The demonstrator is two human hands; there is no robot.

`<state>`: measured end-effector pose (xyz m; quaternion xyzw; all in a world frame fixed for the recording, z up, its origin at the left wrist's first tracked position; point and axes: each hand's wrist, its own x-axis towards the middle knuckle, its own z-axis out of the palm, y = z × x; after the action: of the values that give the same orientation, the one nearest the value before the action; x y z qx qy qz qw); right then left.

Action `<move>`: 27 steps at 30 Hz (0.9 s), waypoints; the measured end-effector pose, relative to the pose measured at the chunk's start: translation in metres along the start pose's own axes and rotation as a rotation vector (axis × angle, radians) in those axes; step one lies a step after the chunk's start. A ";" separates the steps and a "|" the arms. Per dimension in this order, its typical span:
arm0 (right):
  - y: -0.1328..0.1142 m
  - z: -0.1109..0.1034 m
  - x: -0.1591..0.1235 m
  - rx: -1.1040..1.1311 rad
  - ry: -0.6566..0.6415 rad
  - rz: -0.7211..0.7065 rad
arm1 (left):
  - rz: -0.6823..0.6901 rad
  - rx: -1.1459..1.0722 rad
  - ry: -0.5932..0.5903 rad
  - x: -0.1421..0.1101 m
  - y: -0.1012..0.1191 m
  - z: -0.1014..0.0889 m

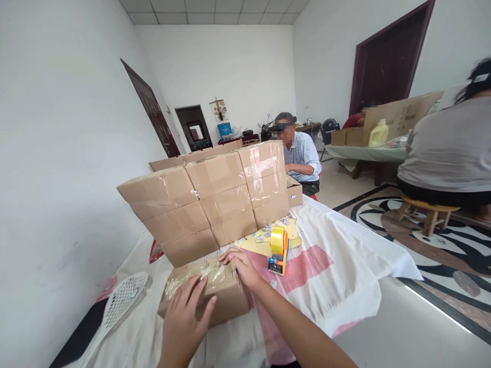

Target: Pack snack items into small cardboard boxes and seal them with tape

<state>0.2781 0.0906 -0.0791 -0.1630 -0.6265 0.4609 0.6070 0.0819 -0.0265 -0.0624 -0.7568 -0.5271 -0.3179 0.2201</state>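
A brown cardboard box (226, 305) with clear tape across its top lies in front of me on the cloth. My left hand (187, 309) rests on the near left part of its top, fingers spread. On the right part of the same top lies my right hand (242, 266), its fingers stretched out over the tape. Neither hand is wrapped around anything. An orange tape dispenser (284, 250) with a roll of yellowish tape stands to the right of the box, apart from both hands.
Behind the box, stacked taped cartons (226, 204) form a wall. A white racket-shaped swatter (125, 301) lies at left. Yellow patterned sheets (282, 232) lie by the dispenser. Across the table sits a person (303, 151); another sits on a wooden stool (427, 207) at right.
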 end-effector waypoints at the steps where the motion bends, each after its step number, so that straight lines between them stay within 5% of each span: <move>1: 0.001 0.000 0.001 0.007 -0.001 -0.002 | 0.026 0.023 0.038 -0.002 0.004 0.003; 7: -0.018 -0.004 -0.007 -0.083 -0.095 0.042 | 0.096 0.111 0.042 -0.005 -0.003 0.006; 9: -0.031 -0.016 -0.013 -0.185 -0.031 -0.004 | 0.093 0.119 0.010 -0.007 -0.005 0.004; 13: -0.046 -0.074 -0.021 -0.487 0.464 -0.139 | 0.048 0.187 0.036 -0.007 0.002 0.003; 16: -0.039 -0.125 -0.021 -0.541 0.830 0.046 | -0.034 0.287 0.065 0.004 0.012 0.005; 20: -0.014 -0.149 -0.023 -0.422 0.696 0.236 | -0.080 0.268 -0.099 0.029 0.023 0.017; 24: 0.003 -0.139 -0.032 -0.457 0.461 0.225 | -0.163 0.227 -0.297 0.044 0.033 0.031; 27: 0.005 -0.136 -0.036 -0.550 0.421 0.226 | -0.186 0.220 -0.367 0.046 0.037 0.032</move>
<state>0.4072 0.1174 -0.1271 -0.4798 -0.5663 0.2955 0.6015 0.1353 0.0125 -0.0520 -0.7214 -0.6573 -0.1346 0.1715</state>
